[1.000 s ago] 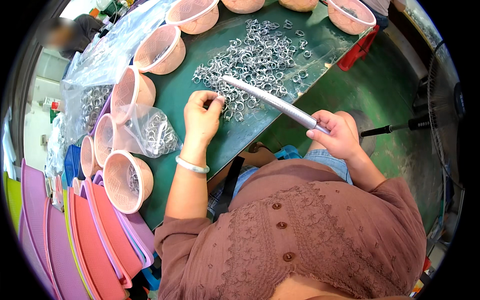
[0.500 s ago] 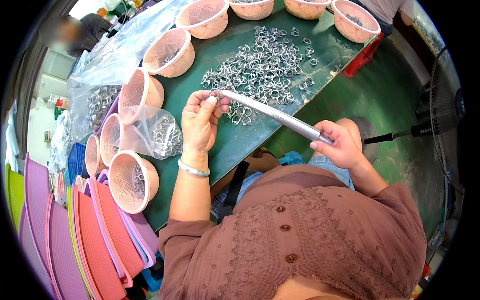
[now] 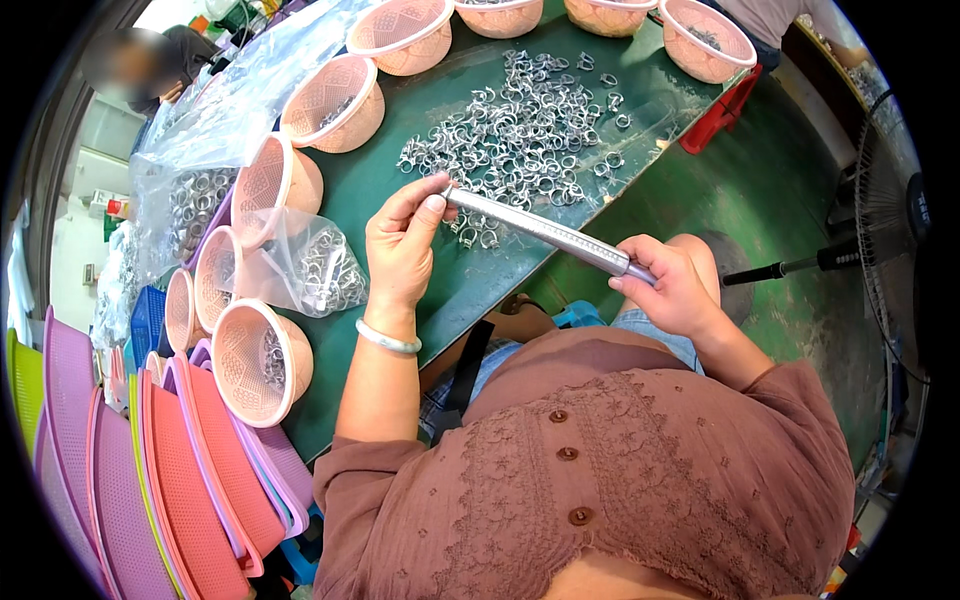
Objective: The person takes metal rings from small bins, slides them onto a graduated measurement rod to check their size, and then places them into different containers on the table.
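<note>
"How were the hands placed?"

"Centre right of the frame, the right hand (image 3: 675, 285) gripped the thick end of a tapered silver metal rod (image 3: 540, 228) slanting across the middle."

"And the left hand (image 3: 402, 245)?"

"Centre left: its thumb and forefinger were bent at the rod's thin tip, but I couldn't tell whether they pinched anything."

"What lay nearby?"

"Loose silver metal rings (image 3: 520, 130) on the green tabletop (image 3: 350, 190), upper centre, with round peach plastic mesh baskets (image 3: 350, 118) curving along the upper left."

Brown buttoned blouse (image 3: 640, 470), pale bangle (image 3: 388, 341)
</note>
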`<state>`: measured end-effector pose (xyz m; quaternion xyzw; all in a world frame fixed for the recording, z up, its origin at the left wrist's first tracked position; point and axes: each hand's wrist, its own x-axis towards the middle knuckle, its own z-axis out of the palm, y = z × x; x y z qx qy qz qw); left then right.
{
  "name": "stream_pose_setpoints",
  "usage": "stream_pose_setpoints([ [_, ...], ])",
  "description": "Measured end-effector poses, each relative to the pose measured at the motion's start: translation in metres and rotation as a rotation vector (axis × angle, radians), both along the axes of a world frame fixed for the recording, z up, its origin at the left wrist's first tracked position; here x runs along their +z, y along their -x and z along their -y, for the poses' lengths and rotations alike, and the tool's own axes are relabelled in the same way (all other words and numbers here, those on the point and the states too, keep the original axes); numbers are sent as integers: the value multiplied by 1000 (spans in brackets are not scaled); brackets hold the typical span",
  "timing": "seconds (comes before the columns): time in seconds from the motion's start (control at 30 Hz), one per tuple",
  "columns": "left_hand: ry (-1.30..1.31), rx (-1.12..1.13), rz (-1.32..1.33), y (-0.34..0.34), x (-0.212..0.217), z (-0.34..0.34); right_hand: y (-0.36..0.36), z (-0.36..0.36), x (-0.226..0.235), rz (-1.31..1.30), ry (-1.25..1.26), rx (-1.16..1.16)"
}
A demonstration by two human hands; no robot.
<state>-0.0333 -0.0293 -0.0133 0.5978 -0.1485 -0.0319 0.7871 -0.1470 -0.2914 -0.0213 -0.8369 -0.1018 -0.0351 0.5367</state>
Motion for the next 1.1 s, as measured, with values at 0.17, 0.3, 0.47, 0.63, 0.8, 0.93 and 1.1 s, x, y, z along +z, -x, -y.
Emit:
stream_pose_setpoints([
  [0.17,120,-90,-107,4,8,7,-3,-3,2,51,37,20],
  [0.3,196,-279,-212,3,-2,0,-4,-8,-1,102,4,24],
  [0.47,233,-308,-208,3,-2,-4,-7,-11,-6,133,10,24],
  [0.63,219,-291,-225,4,2,-4,-7,-13,-8,136,6,15],
  [0.8,244,-266,-214,6,3,-2,-8,-14,-6,161,15,30],
  [0.93,250,-316,-203,5,3,-5,-6,-14,-5,147,-10,39],
  [1.1,234,-350,-156,5,3,-7,-3,-15,-3,142,-37,44],
])
